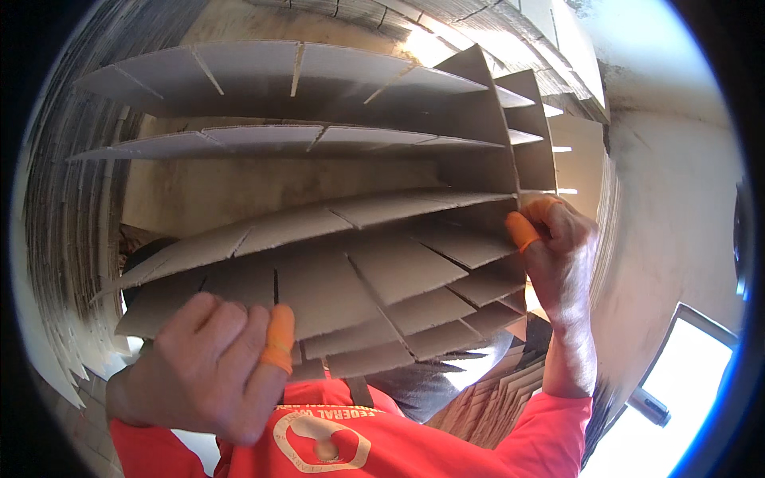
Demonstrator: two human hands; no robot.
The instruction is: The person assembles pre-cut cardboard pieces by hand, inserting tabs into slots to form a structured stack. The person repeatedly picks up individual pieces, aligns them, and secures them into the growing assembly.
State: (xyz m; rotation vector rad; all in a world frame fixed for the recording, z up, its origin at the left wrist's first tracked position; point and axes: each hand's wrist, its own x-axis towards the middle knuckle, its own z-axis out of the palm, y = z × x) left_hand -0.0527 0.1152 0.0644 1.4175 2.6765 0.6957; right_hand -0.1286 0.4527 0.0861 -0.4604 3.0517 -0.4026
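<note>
Several long slotted cardboard divider strips [311, 279] lie roughly one behind another, fanning toward my left. At their right ends they join a grey cardboard cross strip [478, 95], and a second cross strip [532, 99] stands just beyond it. My right hand [562, 235], with orange finger cots on thumb and index finger, pinches the near part of the cross strip at the right. Over the near left strips, my left hand [219, 350] is closed with its fingers curled, its orange-cotted digit against a strip's lower edge. Its grip is partly hidden.
Tall stacks of cardboard sheets [72, 207] rise at the left, with more stacked strips [502, 398] low at the right. More cardboard [362, 20] lies at the back. A bright window-like panel [677, 382] shows at the lower right, beside a pale wall [677, 207].
</note>
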